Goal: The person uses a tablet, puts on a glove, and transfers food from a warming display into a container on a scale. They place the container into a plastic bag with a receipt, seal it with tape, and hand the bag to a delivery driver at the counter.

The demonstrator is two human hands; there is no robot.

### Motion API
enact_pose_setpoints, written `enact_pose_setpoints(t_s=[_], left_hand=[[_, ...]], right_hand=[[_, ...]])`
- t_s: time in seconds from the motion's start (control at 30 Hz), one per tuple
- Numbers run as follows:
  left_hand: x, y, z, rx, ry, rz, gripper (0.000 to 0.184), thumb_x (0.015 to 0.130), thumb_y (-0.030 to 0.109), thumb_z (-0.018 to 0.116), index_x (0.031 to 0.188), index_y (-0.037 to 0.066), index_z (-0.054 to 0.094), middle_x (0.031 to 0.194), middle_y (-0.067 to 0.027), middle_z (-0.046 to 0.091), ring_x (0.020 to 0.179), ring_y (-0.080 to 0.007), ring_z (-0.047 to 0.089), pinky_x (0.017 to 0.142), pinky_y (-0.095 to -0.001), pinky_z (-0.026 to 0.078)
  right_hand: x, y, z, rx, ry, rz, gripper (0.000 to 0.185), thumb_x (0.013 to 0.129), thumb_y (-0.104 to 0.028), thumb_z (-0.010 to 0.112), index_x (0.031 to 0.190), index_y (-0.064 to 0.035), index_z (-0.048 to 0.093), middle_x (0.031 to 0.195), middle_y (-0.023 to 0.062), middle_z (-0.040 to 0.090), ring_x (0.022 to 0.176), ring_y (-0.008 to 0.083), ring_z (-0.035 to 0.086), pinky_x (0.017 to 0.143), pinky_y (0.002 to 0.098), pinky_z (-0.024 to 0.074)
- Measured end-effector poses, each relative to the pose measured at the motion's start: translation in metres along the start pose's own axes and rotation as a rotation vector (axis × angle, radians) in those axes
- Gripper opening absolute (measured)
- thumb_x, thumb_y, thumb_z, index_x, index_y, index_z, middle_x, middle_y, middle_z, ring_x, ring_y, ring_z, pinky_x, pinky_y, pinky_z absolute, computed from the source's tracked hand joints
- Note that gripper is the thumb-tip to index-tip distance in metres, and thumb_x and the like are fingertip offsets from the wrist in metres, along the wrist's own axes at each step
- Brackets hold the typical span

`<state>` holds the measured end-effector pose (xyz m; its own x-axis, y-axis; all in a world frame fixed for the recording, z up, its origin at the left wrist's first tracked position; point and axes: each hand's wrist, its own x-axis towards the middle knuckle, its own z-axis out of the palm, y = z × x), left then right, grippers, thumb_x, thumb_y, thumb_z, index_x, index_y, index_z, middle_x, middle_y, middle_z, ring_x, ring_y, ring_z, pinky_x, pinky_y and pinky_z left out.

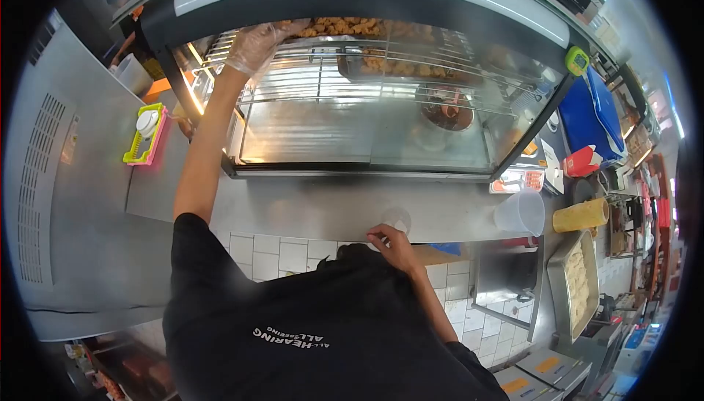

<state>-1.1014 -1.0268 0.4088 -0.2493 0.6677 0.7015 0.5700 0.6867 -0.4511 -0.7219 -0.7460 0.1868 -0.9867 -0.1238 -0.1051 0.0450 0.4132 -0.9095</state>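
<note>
My left hand (255, 45), in a clear plastic glove, reaches into a glass display cabinet (308, 170) at the upper left. Its fingers are drawn together at the left end of a heap of fried food pieces (341, 27) on the upper wire rack (293, 96); whatever they grip is hidden. Below that heap is a dark tray of similar pieces (411, 67). My bare right hand (396, 245) is held in front of my body by the counter's near edge, fingers curled. A faint round translucent shape (397, 219) shows just beyond it; I cannot make out anything in the fingers.
The steel counter (315, 199) runs under the cabinet. On the right are a translucent jug (519, 212), a yellow container (581, 215) and a metal tray (555, 283) of pale pieces. A green and pink basket (145, 133) stands left. Another person (132, 30) is at the far left.
</note>
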Motion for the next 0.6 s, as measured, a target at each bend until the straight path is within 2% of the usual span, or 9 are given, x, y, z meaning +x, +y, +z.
enact_pose_setpoints(t_s=[0.1, 0.13, 0.17, 0.23, 0.37, 0.43, 0.47, 0.53, 0.6], left_hand=[[0.002, -0.011, 0.013, 0.093, -0.008, 0.127, 0.06, 0.082, 0.002, 0.063, 0.131, 0.035, 0.057, 0.124, 0.0053, 0.061, 0.097, -0.0229, 0.065, 0.09, -0.0354, 0.055], [0.003, -0.015, 0.012, -0.05, -0.034, 0.147, 0.06, 0.083, 0.004, 0.063, 0.134, 0.035, 0.054, 0.128, 0.0024, 0.058, 0.106, -0.0217, 0.061, 0.092, -0.0345, 0.054], [0.003, -0.016, 0.012, -0.05, -0.031, 0.147, 0.06, 0.083, 0.004, 0.063, 0.134, 0.035, 0.054, 0.128, 0.0024, 0.058, 0.106, -0.0217, 0.061, 0.092, -0.0345, 0.054], [0.004, -0.015, 0.01, 0.32, -0.135, 0.285, 0.057, 0.086, 0.008, 0.06, 0.137, 0.034, 0.051, 0.126, -0.0033, 0.059, 0.108, -0.0225, 0.06, 0.094, -0.0343, 0.053], [0.011, -0.015, 0.016, 0.256, -0.311, 0.284, 0.056, 0.09, 0.013, 0.057, 0.14, 0.035, 0.046, 0.126, -0.0053, 0.059, 0.112, -0.0247, 0.059, 0.098, -0.0334, 0.051], [0.032, -0.002, -0.002, -0.444, -0.4, 0.031, 0.057, 0.094, 0.016, 0.052, 0.145, 0.037, 0.038, 0.134, -0.0044, 0.054, 0.12, -0.0255, 0.054, 0.102, -0.0342, 0.049], [0.03, -0.001, 0.0, -0.442, -0.399, 0.032, 0.057, 0.094, 0.016, 0.052, 0.145, 0.037, 0.038, 0.134, -0.0044, 0.054, 0.12, -0.0255, 0.054, 0.102, -0.0342, 0.049], [0.026, 0.0, 0.003, 0.398, -0.142, 0.448, 0.054, 0.096, 0.019, 0.051, 0.146, 0.031, 0.036, 0.143, -0.0043, 0.046, 0.127, -0.0252, 0.048, 0.109, -0.0347, 0.045], [0.024, -0.004, 0.001, 0.353, -0.147, 0.446, 0.054, 0.096, 0.02, 0.051, 0.146, 0.03, 0.036, 0.147, -0.0038, 0.042, 0.128, -0.0248, 0.047, 0.111, -0.0348, 0.043]], right_hand=[[-0.001, 0.001, 0.0, -0.025, 0.014, 0.015, 0.016, 0.093, -0.017, 0.065, 0.102, -0.0035, 0.068, 0.092, 0.0072, 0.07, 0.079, 0.0187, 0.063, 0.068, 0.03, 0.0484], [-0.003, 0.003, 0.001, -0.027, 0.017, 0.015, 0.016, 0.093, -0.017, 0.065, 0.102, -0.0035, 0.068, 0.092, 0.0072, 0.07, 0.079, 0.0187, 0.063, 0.068, 0.03, 0.0484], [-0.003, 0.005, 0.0, -0.025, 0.019, 0.005, 0.016, 0.093, -0.017, 0.065, 0.102, -0.0038, 0.068, 0.092, 0.007, 0.07, 0.079, 0.0184, 0.063, 0.068, 0.03, 0.0482], [-0.001, 0.007, -0.001, -0.023, 0.023, -0.005, 0.016, 0.093, -0.017, 0.065, 0.102, -0.0041, 0.068, 0.092, 0.0069, 0.07, 0.078, 0.018, 0.063, 0.067, 0.03, 0.048], [-0.002, 0.014, -0.002, 0.001, 0.01, 0.012, 0.016, 0.093, -0.017, 0.064, 0.102, -0.0041, 0.068, 0.091, 0.0069, 0.07, 0.077, 0.0175, 0.062, 0.067, 0.0298, 0.0477], [0.001, 0.018, -0.002, 0.002, 0.017, -0.005, 0.016, 0.093, -0.017, 0.064, 0.102, -0.0039, 0.068, 0.09, 0.0069, 0.07, 0.077, 0.0175, 0.062, 0.066, 0.0297, 0.0476], [0.002, 0.02, -0.003, -0.001, 0.017, -0.005, 0.016, 0.093, -0.017, 0.064, 0.102, -0.0036, 0.068, 0.09, 0.0072, 0.07, 0.078, 0.0178, 0.063, 0.067, 0.0301, 0.0479], [0.002, 0.021, -0.004, -0.002, 0.022, -0.008, 0.016, 0.093, -0.016, 0.064, 0.102, -0.0033, 0.068, 0.09, 0.0075, 0.07, 0.078, 0.0182, 0.063, 0.067, 0.0304, 0.0481], [0.003, 0.022, -0.004, 0.008, 0.039, -0.006, 0.016, 0.093, -0.015, 0.063, 0.1, -0.0017, 0.067, 0.09, 0.0115, 0.069, 0.079, 0.024, 0.065, 0.072, 0.0341, 0.0502]])
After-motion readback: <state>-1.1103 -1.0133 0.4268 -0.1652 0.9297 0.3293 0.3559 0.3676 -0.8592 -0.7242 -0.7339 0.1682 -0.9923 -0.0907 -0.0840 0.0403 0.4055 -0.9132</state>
